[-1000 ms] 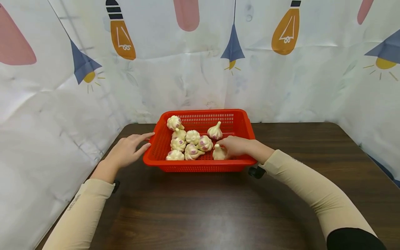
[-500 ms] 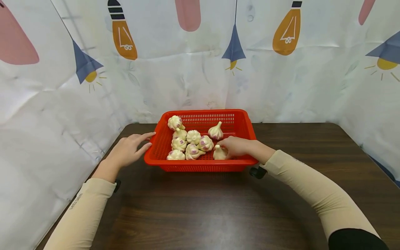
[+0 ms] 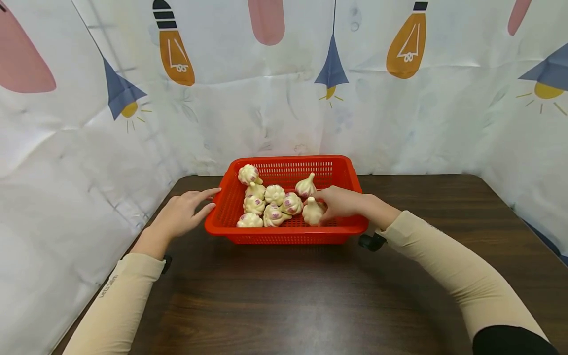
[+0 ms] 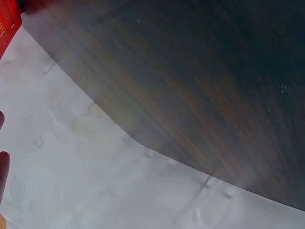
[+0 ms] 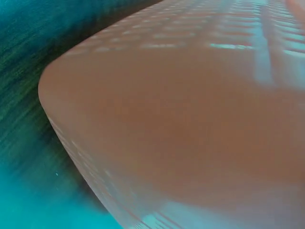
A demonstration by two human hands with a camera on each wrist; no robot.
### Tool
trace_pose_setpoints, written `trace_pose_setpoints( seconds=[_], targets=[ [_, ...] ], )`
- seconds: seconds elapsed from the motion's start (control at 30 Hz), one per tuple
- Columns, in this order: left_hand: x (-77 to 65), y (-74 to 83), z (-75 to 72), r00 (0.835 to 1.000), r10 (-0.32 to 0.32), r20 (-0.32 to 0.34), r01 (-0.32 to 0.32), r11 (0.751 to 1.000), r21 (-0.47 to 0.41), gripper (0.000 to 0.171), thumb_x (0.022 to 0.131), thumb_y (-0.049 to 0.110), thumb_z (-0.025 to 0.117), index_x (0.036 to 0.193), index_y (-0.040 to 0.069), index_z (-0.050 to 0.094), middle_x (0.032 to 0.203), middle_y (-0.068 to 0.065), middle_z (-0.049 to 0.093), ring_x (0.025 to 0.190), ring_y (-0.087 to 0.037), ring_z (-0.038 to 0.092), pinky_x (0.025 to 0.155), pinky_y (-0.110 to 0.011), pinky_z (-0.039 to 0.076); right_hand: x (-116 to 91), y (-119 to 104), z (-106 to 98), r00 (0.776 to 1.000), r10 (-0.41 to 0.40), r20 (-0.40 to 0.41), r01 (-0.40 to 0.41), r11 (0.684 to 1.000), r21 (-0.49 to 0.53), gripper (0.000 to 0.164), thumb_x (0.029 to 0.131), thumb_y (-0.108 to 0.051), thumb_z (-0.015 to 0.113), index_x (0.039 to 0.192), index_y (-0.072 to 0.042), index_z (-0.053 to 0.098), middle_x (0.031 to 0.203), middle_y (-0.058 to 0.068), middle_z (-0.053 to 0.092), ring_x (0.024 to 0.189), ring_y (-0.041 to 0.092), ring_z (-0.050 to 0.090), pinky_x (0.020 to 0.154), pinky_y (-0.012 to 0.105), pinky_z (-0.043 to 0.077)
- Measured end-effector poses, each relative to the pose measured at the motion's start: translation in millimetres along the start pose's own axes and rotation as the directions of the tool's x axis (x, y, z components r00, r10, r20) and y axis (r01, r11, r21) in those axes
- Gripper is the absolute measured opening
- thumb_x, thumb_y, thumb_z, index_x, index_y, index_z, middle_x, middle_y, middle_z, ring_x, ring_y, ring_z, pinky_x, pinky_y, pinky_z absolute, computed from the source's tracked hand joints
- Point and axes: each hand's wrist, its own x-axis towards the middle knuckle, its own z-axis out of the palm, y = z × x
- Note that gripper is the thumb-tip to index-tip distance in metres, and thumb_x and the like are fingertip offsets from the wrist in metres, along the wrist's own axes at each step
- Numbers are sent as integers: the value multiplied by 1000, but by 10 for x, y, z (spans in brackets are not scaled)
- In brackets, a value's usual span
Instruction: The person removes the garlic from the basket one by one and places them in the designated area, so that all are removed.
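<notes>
A red plastic basket point(image 3: 284, 238) with slotted walls stands on the table, holding several cream garlic bulbs point(image 3: 274, 194) with purple marks, mostly in its left half. Over the right part of the basket my right hand point(image 3: 343, 202) grips one garlic bulb point(image 3: 312, 213), stem upward, between thumb and fingers. Behind that bulb lies another garlic bulb point(image 3: 305, 187). My left hand point(image 3: 177, 214) is at the basket's left rim, fingers extended; the index fingertip appears to touch it. Only the basket's wall point(image 5: 167, 109) fills most of the right wrist view; the held bulb is hidden there.
The dark wooden table point(image 3: 284, 296) spreads in front of the basket and to its right. A white printed cloth point(image 3: 284, 118) hangs behind the table and along its left side.
My right hand has risen slightly and shifted a little right, and the garlic bulb in its fingers has come up with it. The left hand stays at the rim.
</notes>
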Motion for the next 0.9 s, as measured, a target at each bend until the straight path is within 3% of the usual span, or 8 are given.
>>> trace_pose_setpoints(
  seconds=[0.13,0.37,0.57,0.67,0.9],
  targets=[
    [6,-8,13,1000,-6,0,6,1000,3,47,103,30,60,147,14,55,125,-25,67,107,-43,65,88,-62,53,-63,1,-56,999,0,-36,1,1000,29,34,83,-17,87,107,-6,65,76,-1,55,69,14,50,63,27,43],
    [-5,5,10,1000,-4,-8,4,1000,-1,47,103,30,61,147,14,55,124,-24,68,107,-43,66,89,-62,52,-156,36,-104,995,-5,-100,9,999,43,53,82,-22,89,125,-1,65,84,0,59,74,16,52,68,29,45],
    [-8,-3,28,1000,8,-21,-8,1000,-3,47,102,29,62,146,14,56,122,-23,69,106,-42,66,89,-62,52,-238,95,-121,987,3,-163,14,995,100,45,81,-20,90,116,-4,66,94,3,66,83,23,59,74,35,51],
    [-11,-14,37,1000,14,-26,-15,1000,-3,46,102,29,61,146,14,56,122,-24,68,106,-42,66,89,-62,51,-294,115,-145,978,21,-208,3,993,115,53,81,-21,90,124,-3,66,106,6,68,92,25,61,81,39,53],
    [-5,-16,31,1000,-4,-13,4,1000,-6,47,103,31,60,147,14,55,124,-24,68,108,-43,65,91,-63,51,-415,197,-227,959,96,-265,-45,980,192,63,82,-26,89,134,-3,63,111,11,66,99,28,61,85,42,53]
  ],
)
